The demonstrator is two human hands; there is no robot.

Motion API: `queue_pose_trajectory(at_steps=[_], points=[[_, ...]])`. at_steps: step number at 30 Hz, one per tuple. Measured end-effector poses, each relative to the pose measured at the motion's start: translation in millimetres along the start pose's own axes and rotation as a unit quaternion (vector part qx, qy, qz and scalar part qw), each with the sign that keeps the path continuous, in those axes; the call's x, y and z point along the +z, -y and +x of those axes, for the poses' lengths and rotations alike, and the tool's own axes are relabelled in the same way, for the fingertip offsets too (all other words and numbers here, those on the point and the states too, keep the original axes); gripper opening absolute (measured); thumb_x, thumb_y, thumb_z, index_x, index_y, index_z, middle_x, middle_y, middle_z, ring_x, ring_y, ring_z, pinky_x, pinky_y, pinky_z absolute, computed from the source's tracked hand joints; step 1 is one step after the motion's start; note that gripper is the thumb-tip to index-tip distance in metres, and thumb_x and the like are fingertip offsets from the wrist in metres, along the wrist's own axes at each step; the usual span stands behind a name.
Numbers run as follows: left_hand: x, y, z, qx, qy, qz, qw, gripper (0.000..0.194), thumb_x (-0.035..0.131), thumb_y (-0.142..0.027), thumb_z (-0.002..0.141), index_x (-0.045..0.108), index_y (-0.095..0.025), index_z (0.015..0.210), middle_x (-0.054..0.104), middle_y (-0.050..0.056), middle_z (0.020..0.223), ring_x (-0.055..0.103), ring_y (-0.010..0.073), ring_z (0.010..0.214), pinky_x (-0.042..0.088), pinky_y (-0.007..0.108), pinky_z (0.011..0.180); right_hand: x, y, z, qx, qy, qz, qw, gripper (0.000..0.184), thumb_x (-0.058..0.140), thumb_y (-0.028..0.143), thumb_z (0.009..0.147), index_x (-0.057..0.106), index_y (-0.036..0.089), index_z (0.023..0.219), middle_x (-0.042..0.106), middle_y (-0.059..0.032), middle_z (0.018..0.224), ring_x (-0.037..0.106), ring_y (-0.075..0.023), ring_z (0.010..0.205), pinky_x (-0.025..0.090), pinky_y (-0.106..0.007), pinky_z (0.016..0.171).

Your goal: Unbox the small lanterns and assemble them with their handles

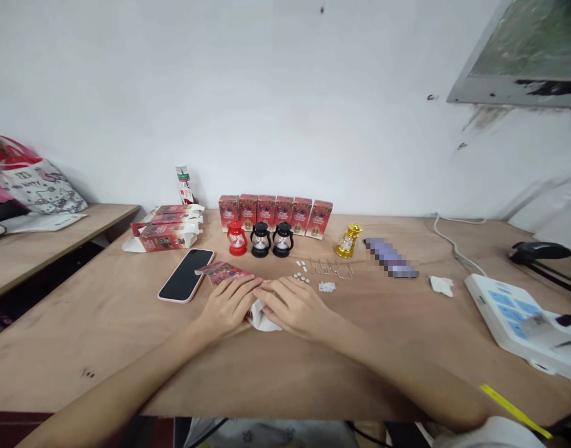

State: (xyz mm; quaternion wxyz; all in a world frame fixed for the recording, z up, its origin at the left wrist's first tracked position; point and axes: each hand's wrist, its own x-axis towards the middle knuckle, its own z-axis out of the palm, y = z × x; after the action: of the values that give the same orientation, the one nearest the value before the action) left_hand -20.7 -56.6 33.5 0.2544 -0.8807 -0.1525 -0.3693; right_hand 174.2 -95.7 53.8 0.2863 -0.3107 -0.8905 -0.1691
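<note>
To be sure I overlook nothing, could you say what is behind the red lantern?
Behind the red lantern stand red printed boxes from a row of six, then the white wall. The lantern covers part of their lower fronts; anything small hidden there cannot be seen.

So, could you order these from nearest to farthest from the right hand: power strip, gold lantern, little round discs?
1. Little round discs: just beyond the right hand.
2. Gold lantern: farther back, rightward.
3. Power strip: off to the far right.
</note>
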Motion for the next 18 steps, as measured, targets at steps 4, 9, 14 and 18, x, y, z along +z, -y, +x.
queue_pose_trajectory(at_steps=[4, 9, 14, 18], points=[[-4.0, 1.5, 1.0, 0.006, 0.023, -0.025, 0.999, 0.036, 0.048, -0.036, 0.087, 0.059, -0.014, 0.113, 0.071, 0.013, 0.101, 0.065, 0.0247, 0.094, 0.045, 0.035, 0.080, -7.6, -7.8, -0.9, -0.063, -0.007, 0.016, 0.998, 0.030, 0.038, 0.016, 0.089, 0.060, 0.020, 0.108, 0.070, -0.0094, 0.093, 0.067, -0.0194, 0.084, 0.053, -0.031, 0.072], [-7.4, 4.4, 0.8, 0.037, 0.017, -0.046, 0.998, 0.050, 0.058, -0.054, 0.080, 0.058, -0.014, 0.111, 0.071, 0.012, 0.098, 0.067, 0.0237, 0.089, 0.047, 0.034, 0.080, -22.3, -15.8, -1.2, -0.158, -0.035, 0.029, 0.986, 0.027, 0.043, 0.014, 0.087, 0.061, 0.018, 0.108, 0.072, -0.0086, 0.094, 0.069, -0.0189, 0.087, 0.056, -0.028, 0.072], [-9.5, 3.2, 5.0, 0.064, -0.010, -0.041, 0.997, 0.046, 0.043, -0.052, 0.089, 0.056, -0.012, 0.108, 0.072, 0.011, 0.094, 0.067, 0.0208, 0.091, 0.050, 0.033, 0.081, -33.6, -13.9, -3.4, -0.229, -0.028, -0.027, 0.973, 0.031, 0.041, 0.007, 0.089, 0.057, 0.014, 0.115, 0.072, -0.0095, 0.092, 0.069, -0.0164, 0.084, 0.057, -0.025, 0.065], [-9.9, 6.7, 4.4, 0.069, -0.032, -0.015, 0.997, 0.038, 0.037, -0.046, 0.094, 0.056, -0.013, 0.100, 0.072, 0.009, 0.087, 0.068, 0.0176, 0.084, 0.052, 0.029, 0.074, -42.1, -15.4, -1.2, -0.137, 0.015, 0.058, 0.989, 0.032, 0.037, 0.010, 0.093, 0.049, 0.016, 0.123, 0.072, -0.0058, 0.099, 0.069, -0.0132, 0.082, 0.057, -0.025, 0.070]])
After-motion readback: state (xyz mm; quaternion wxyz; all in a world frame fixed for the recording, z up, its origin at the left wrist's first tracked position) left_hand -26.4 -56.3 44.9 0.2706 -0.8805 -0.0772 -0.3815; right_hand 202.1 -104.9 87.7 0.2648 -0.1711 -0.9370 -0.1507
